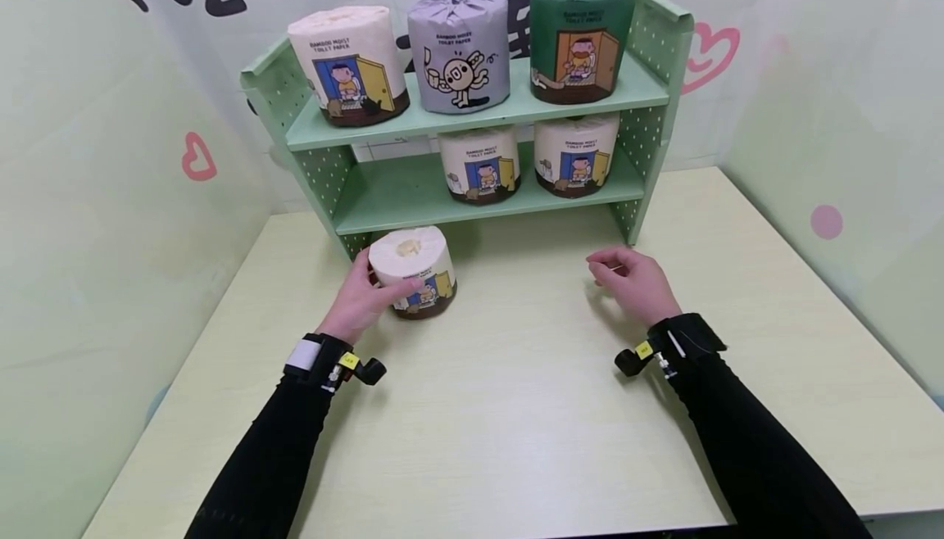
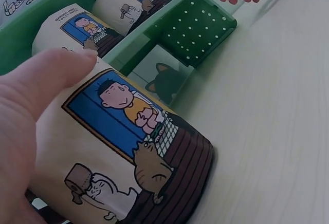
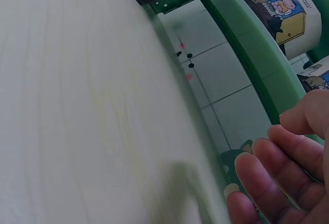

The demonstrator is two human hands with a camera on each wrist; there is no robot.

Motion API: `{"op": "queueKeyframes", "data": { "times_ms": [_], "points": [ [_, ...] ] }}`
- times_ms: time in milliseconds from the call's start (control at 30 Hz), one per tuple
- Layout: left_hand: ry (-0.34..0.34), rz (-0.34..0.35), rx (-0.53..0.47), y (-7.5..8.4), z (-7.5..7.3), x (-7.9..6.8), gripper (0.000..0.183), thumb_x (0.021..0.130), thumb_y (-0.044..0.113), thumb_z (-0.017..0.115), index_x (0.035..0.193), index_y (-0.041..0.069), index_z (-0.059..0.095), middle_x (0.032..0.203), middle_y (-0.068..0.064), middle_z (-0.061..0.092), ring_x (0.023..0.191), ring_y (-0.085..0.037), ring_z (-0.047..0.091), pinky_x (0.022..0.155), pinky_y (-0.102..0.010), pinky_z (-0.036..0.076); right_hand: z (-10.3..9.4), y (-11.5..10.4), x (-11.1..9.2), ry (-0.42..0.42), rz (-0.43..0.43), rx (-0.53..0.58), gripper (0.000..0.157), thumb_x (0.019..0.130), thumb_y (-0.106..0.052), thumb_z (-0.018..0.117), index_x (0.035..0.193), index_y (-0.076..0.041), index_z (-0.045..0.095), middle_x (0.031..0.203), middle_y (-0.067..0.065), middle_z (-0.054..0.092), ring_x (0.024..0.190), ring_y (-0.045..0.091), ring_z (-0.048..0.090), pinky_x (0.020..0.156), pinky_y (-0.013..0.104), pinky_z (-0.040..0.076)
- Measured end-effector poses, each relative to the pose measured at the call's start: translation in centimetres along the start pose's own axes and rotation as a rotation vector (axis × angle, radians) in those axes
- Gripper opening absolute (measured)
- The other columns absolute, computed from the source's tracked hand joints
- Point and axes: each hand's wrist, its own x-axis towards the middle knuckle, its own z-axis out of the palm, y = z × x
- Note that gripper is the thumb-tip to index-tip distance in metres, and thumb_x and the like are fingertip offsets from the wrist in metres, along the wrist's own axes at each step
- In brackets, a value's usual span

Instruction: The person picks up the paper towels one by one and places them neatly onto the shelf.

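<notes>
A white toilet paper roll (image 1: 415, 264) with a cartoon label and dark base stands at the left front of the green shelf (image 1: 472, 215). My left hand (image 1: 365, 297) grips it from the left side, thumb across the front. Close up in the left wrist view, the same roll (image 2: 118, 152) shows a boy and a cat, and the thumb (image 2: 51, 75) lies on its wrapper. My right hand (image 1: 634, 281) hovers over the table before the shelf's right leg, fingers loosely curled with nothing held. In the right wrist view those fingers (image 3: 277, 183) appear at lower right.
On the middle tier stand two white rolls (image 1: 481, 166) (image 1: 578, 156). The top tier bears a white roll (image 1: 350, 64), a lilac roll (image 1: 459, 52) and a green roll (image 1: 583, 39). A pale table (image 1: 516, 408) lies under everything, with printed cloth walls (image 1: 826, 113) around it.
</notes>
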Motion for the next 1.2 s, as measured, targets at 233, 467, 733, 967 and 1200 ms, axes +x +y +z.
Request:
{"op": "queueKeyframes", "data": {
  "times_ms": [233,467,733,967,1200],
  "points": [
    [0.02,0.017,0.03,-1.7,0.0,0.8,0.1,0.08,0.027,0.087,0.151,0.007,0.02,0.143,-0.015,0.038,0.128,-0.027,0.037,0.109,-0.054,0.029,0.0,0.0,0.0,0.01,0.004,0.0,0.029,0.101,-0.026,0.061,0.118,-0.004,0.067,0.105,0.016,0.068,0.088,0.026,0.064,0.077,0.037,0.046],
    [0.068,0.01,0.08,-3.1,0.0,1.3,0.103,0.076,0.035,0.088,0.15,0.007,0.022,0.143,-0.013,0.039,0.128,-0.027,0.037,0.108,-0.055,0.03,0.0,0.0,0.0,0.002,-0.001,0.008,0.031,0.101,-0.026,0.061,0.119,-0.002,0.066,0.107,0.016,0.067,0.088,0.026,0.065,0.078,0.037,0.047],
    [0.065,0.017,0.091,-2.9,-0.1,1.2,0.1,0.075,0.034,0.089,0.148,0.006,0.025,0.141,-0.014,0.041,0.126,-0.027,0.039,0.108,-0.055,0.03,0.0,0.1,0.0,-0.004,-0.007,0.014,0.03,0.101,-0.026,0.061,0.118,-0.002,0.066,0.108,0.016,0.067,0.088,0.027,0.065,0.078,0.038,0.049],
    [0.041,0.029,0.069,-2.4,-0.2,0.5,0.099,0.076,0.03,0.089,0.148,0.006,0.025,0.142,-0.013,0.04,0.126,-0.026,0.039,0.108,-0.054,0.03,0.0,0.1,0.0,0.006,-0.007,0.004,0.029,0.101,-0.025,0.06,0.119,-0.003,0.066,0.109,0.015,0.067,0.088,0.026,0.065,0.077,0.038,0.049],
    [0.019,0.048,0.024,-1.8,-0.3,-0.1,0.095,0.078,0.023,0.088,0.148,0.006,0.024,0.141,-0.013,0.041,0.125,-0.025,0.041,0.109,-0.053,0.029,0.0,0.1,0.0,0.002,-0.001,0.008,0.029,0.101,-0.025,0.06,0.119,-0.002,0.067,0.109,0.016,0.067,0.089,0.026,0.065,0.077,0.038,0.049]
  ]
}}
